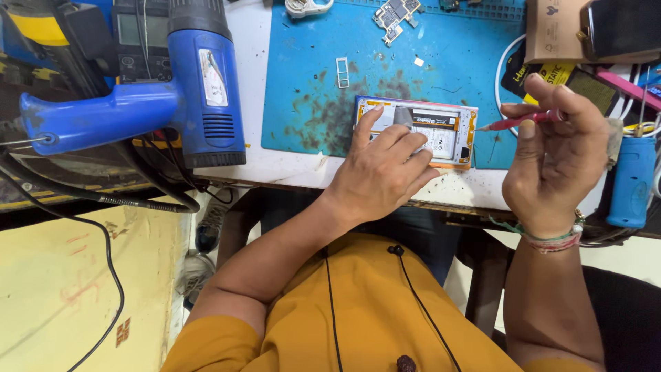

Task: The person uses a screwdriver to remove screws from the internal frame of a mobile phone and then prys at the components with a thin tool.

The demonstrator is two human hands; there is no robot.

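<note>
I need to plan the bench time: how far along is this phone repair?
Done: the phone lies opened on the blue mat, insides exposed, and a circuit board lies apart at the mat's far edge. In hand: the left hand steadies the phone while the right hand holds a red tool beside it. Left, probably: refitting and closing.

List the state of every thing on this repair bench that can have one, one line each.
Phone: back cover off, insides exposed, lying flat on the mat.
Left hand: resting on the phone, pinning it down.
Right hand: fingers closed on the pink tool.
Pink tool: held level, tip near the phone's right edge.
Heat gun: lying on its side, untouched.
Circuit board: loose on the mat.
Blue mat: stained dark.
</note>
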